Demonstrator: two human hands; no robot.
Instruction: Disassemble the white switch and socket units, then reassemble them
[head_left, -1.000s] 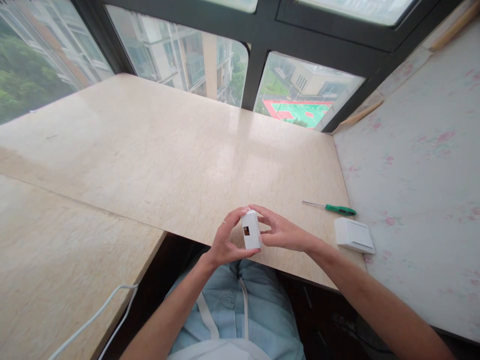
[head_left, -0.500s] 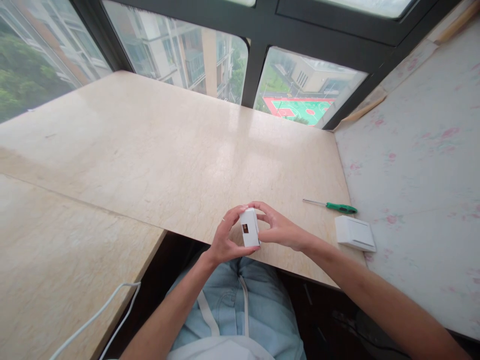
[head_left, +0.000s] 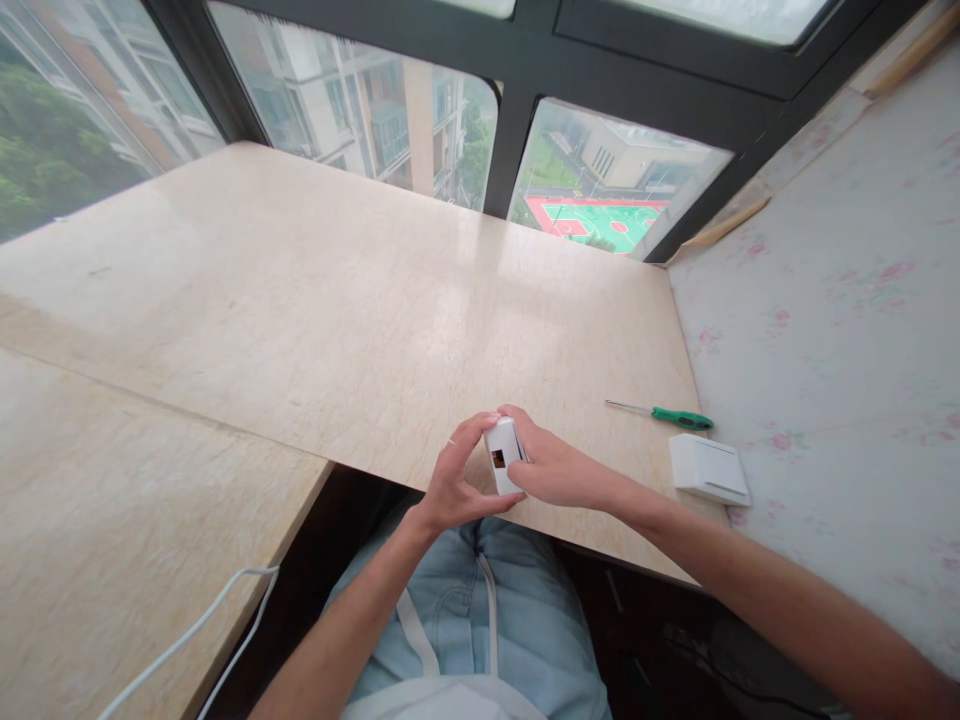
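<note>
A white switch box [head_left: 504, 440] with a dark rectangular opening in its side is held upright near the counter's front edge. My left hand [head_left: 457, 475] grips it by its ends, fingertips at the top and thumb at the bottom. From the other side my right hand [head_left: 551, 463] is closed on it, with the thumb pressed on the side near the opening and the fingers behind. The far face of the box is hidden by my right hand.
Right of my hands, a green-handled screwdriver [head_left: 679, 417] lies on the stone counter [head_left: 360, 320]. Beside it a white wall switch [head_left: 709, 467] rests against the floral wall [head_left: 847, 400]. A white cable [head_left: 187, 635] hangs over the left counter's edge. Windows line the back.
My right thumb has moved onto the side of the box by the opening, and the right fingers have closed around it. The box has shifted slightly right and tilted a little.
</note>
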